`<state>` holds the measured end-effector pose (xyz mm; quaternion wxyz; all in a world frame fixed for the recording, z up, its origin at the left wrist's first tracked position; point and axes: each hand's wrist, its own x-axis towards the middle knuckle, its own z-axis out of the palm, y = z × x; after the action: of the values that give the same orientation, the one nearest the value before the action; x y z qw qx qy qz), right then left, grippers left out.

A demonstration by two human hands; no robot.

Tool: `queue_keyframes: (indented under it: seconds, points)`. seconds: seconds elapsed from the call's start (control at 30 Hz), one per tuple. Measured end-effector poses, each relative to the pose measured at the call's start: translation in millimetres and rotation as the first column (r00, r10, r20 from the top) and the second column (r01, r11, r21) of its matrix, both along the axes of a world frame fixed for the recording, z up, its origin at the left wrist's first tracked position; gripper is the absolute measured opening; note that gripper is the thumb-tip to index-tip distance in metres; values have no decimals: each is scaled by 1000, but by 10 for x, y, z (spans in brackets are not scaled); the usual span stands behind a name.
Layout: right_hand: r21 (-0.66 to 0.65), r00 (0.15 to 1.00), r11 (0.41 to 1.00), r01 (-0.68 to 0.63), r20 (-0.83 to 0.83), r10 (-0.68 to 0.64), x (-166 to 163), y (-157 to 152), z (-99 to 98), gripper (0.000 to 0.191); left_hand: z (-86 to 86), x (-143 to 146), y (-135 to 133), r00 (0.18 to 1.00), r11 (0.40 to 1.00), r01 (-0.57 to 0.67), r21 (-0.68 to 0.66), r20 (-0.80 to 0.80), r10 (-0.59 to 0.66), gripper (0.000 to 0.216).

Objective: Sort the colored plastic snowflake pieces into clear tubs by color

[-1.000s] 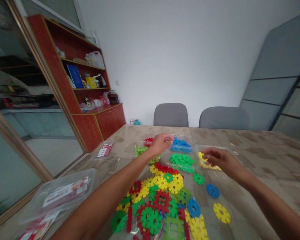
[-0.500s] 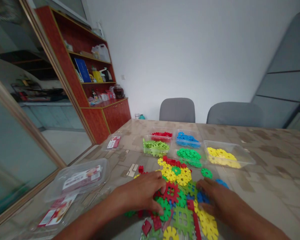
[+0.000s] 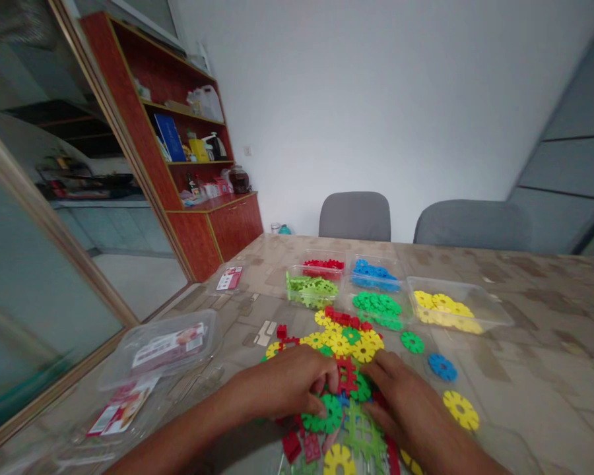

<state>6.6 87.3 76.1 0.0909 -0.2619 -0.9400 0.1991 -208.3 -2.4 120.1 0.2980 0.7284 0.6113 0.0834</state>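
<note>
My left hand (image 3: pixel 297 376) lies over the left side of a pile of plastic building pieces. Its fingers curl inward, and the thumb rests on a green flower-shaped disc (image 3: pixel 332 415); anything between the fingertips is hidden. On the right, my right hand (image 3: pixel 400 396) leans over the pile with fingers and thumb apart, close to a light green square lattice piece (image 3: pixel 363 432). A red lattice piece (image 3: pixel 347 376) sits between the two hands. Yellow flower discs (image 3: pixel 339 343) spread behind them, and a yellow disc (image 3: pixel 340 460) and red blocks (image 3: pixel 292 446) lie in front.
Clear boxes hold sorted pieces: red (image 3: pixel 324 265), blue (image 3: pixel 375 276), light green (image 3: pixel 311 290), green (image 3: pixel 377 309) and yellow (image 3: pixel 443 310). Loose green (image 3: pixel 412 342), blue (image 3: pixel 442 367) and yellow (image 3: pixel 461 410) discs lie right. Clear lids (image 3: pixel 165 346) lie left; two chairs (image 3: pixel 355 216) stand behind.
My right hand has moved left over the pile, leaving the blue and yellow discs at the right more visible. My left hand stays nearly in place. The view has shifted slightly.
</note>
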Motion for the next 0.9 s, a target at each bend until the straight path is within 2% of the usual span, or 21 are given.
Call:
queue_keyframes:
  seconds: [0.13,0.27,0.37,0.47,0.57,0.7,0.8,0.9]
  points:
    - [30,1000,1000,-2,-10,2,-13,23,8,13,132,-111,-2,995,999,39,-19,96,-37,20]
    - [31,994,999,-24,-106,27,43,160,80,32,338,-280,-36,995,998,-7,67,98,0,29]
    - [-38,990,999,16,-137,-21,174,365,151,33,471,-374,-100,998,1000,-19,25,69,17,32]
    - [-71,992,995,69,-97,-75,334,580,207,34,505,-449,-236,998,999,-37,-17,54,38,32]
    - [-91,998,994,66,-14,-68,466,718,230,33,379,-550,-433,994,993,-94,-67,55,98,35]
    - [-121,995,991,61,91,-50,604,806,238,30,46,-731,-679,976,972,-214,-97,5,216,44]
    - [-39,986,992,123,116,-117,748,904,232,29,-126,-810,-779,968,963,-251,-99,-3,252,47]
    - [46,963,976,211,163,-216,908,1035,171,28,-137,-787,-804,959,952,-279,-124,18,283,41]
